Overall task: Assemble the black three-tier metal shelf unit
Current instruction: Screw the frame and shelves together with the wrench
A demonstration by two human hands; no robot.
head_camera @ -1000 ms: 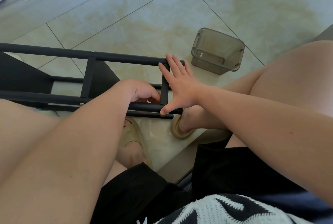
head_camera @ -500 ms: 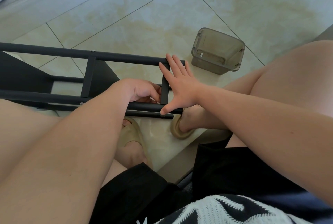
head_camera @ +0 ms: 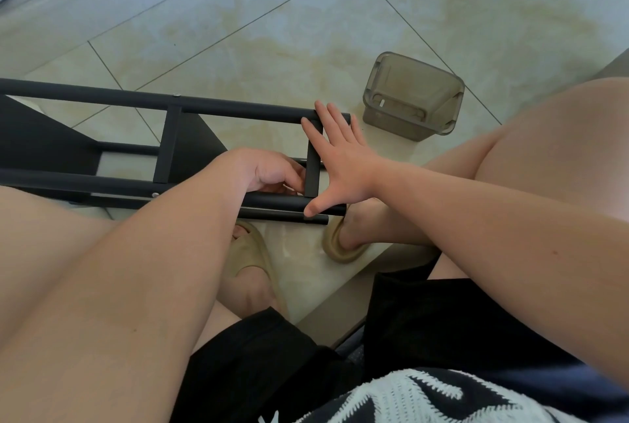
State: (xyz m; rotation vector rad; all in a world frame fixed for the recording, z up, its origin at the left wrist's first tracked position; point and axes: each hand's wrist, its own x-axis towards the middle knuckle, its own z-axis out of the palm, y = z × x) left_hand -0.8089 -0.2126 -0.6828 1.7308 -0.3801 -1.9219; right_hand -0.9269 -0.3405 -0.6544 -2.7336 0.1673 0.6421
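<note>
The right hand (head_camera: 343, 165) lies flat, grip released, across the black shelf frame's (head_camera: 102, 95) end crossbar (head_camera: 312, 181). The left hand (head_camera: 269, 171) curls just left, perhaps touching it; I cannot tell its grip.

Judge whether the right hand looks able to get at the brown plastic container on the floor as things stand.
Probably yes. The right hand lies open on the end of the shelf frame, holding nothing, and the brown plastic container stands on the floor just beyond it, with nothing between.

black shelf frame (head_camera: 238, 109), smoky translucent bin (head_camera: 413, 95), tan slippers (head_camera: 342, 247), cream marbled floor tiles (head_camera: 289, 24)
</note>
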